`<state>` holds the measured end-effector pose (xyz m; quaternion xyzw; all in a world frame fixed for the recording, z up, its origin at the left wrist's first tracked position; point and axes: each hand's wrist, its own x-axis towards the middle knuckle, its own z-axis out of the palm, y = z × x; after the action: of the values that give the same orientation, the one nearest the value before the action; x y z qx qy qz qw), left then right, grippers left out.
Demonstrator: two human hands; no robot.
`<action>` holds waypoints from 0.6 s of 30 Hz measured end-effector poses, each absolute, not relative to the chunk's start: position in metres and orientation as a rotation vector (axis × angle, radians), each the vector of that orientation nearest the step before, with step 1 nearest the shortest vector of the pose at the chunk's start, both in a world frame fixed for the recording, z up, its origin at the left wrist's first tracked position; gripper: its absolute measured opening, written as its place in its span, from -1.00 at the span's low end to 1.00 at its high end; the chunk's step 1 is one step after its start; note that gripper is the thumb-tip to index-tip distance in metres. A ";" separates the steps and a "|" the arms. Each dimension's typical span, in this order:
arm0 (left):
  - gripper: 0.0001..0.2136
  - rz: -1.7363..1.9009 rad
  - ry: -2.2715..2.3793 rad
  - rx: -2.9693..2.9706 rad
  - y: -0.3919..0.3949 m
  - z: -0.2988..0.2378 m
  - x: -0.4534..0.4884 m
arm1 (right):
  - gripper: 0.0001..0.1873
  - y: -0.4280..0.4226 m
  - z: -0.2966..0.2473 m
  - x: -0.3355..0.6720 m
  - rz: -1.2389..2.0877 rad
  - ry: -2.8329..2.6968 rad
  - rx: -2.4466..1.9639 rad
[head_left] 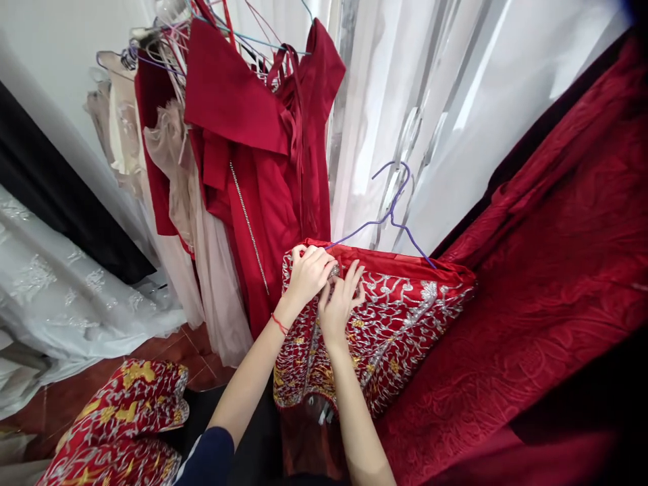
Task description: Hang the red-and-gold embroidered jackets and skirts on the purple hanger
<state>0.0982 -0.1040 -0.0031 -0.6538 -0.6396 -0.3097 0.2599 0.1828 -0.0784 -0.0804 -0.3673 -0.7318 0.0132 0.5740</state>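
Note:
A red garment (399, 331) with silver and gold embroidery hangs in front of me from a purple wire hanger (392, 212), whose lower ends go inside its red-lined top edge. My left hand (310, 271), a red string at its wrist, is closed over that edge on the left. Close beside it, my right hand (341, 305) pinches at the same edge with thumb and forefinger, its other fingers partly raised. Between the two hands a small silvery patch shows; what exactly the fingertips grip is mostly hidden.
Red dresses (263, 148) and pale tulle dresses (190, 223) hang at the left. A matching embroidered piece (126, 412) lies lower left, near a white lace gown (55, 283). Large red patterned fabric (547, 290) fills the right. White curtains (385, 88) hang behind.

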 end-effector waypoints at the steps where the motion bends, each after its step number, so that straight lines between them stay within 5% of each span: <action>1: -0.71 -0.842 -1.728 -1.771 -0.103 -0.004 0.097 | -0.71 -0.079 -0.084 0.182 0.020 -1.719 -0.872; 13: -0.66 -0.964 -1.812 -1.835 -0.077 0.006 0.087 | -0.75 -0.104 -0.208 0.204 0.041 -1.920 -0.987; 18: -0.67 -1.043 -1.815 -1.817 -0.087 0.004 0.093 | -0.77 -0.102 -0.186 0.217 0.222 -1.769 -0.885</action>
<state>0.0931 -0.0873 0.0036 -0.6443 -0.6437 -0.3697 0.1838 0.2170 -0.1015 -0.1863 -0.3731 -0.7455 0.0936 0.5443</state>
